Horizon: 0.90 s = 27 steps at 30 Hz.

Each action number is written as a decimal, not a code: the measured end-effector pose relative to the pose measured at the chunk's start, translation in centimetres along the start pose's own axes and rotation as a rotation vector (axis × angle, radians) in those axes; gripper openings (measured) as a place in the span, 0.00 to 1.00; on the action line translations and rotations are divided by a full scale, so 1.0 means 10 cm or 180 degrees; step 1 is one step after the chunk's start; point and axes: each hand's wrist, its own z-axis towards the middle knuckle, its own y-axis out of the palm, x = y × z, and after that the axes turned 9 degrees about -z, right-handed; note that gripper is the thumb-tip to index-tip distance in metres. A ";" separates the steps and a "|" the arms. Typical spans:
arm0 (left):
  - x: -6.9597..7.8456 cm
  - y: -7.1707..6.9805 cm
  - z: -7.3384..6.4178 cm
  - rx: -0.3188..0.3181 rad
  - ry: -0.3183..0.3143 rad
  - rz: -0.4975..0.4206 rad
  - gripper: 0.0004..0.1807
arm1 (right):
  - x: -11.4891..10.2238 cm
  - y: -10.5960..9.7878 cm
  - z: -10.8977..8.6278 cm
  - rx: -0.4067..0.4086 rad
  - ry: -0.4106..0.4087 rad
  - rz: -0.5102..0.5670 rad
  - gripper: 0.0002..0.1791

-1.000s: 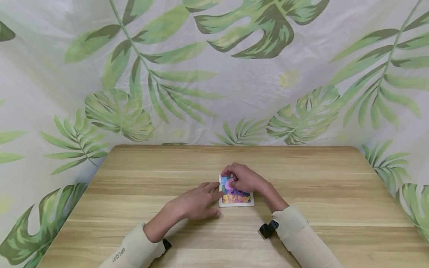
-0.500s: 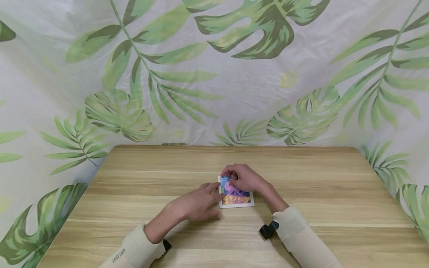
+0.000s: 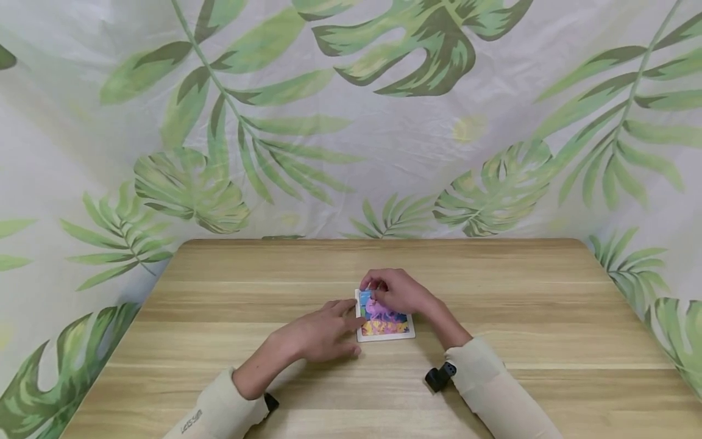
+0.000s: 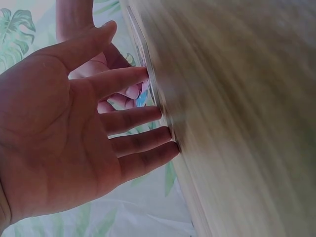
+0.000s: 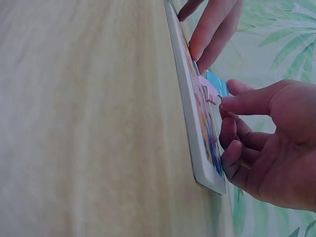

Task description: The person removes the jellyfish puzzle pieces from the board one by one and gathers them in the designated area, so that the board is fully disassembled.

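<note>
A small square picture puzzle board (image 3: 386,336) with a white frame lies on the table, showing a pink sea creature over yellow and blue. My right hand (image 3: 403,291) is over its upper right part, fingers curled. In the right wrist view, the right hand (image 5: 276,143) pinches a pink and blue puzzle piece (image 5: 211,90) between thumb and fingers, tilted up from the board. My left hand (image 3: 323,332) lies at the board's left side, fingers straight, fingertips at the frame. The left wrist view shows this hand (image 4: 59,128) with its fingers extended toward the edge.
The board lies on a wood-grain table (image 3: 263,268). Behind it hangs a pale cloth (image 3: 384,140) printed with green leaves. A black wrist camera (image 3: 440,376) sits at the right sleeve (image 3: 493,384).
The board has shifted very slightly toward me, and a little more of the pink figure shows below my right thumb. Both hands keep nearly the same positions.
</note>
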 end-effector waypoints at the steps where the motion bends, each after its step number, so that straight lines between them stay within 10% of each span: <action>1: -0.01 0.00 0.00 0.0000 -0.0002 -0.0009 0.33 | 0.00 0.00 0.00 0.0005 0.0011 0.0010 0.12; 10: -0.01 -0.01 0.00 -0.0018 -0.0026 -0.0019 0.34 | 0.05 -0.07 -0.03 -0.0185 0.0400 0.0845 0.14; 27: -0.02 -0.02 -0.01 -0.0096 -0.0071 -0.0015 0.35 | 0.30 -0.33 -0.34 -0.0169 0.0669 0.1032 0.11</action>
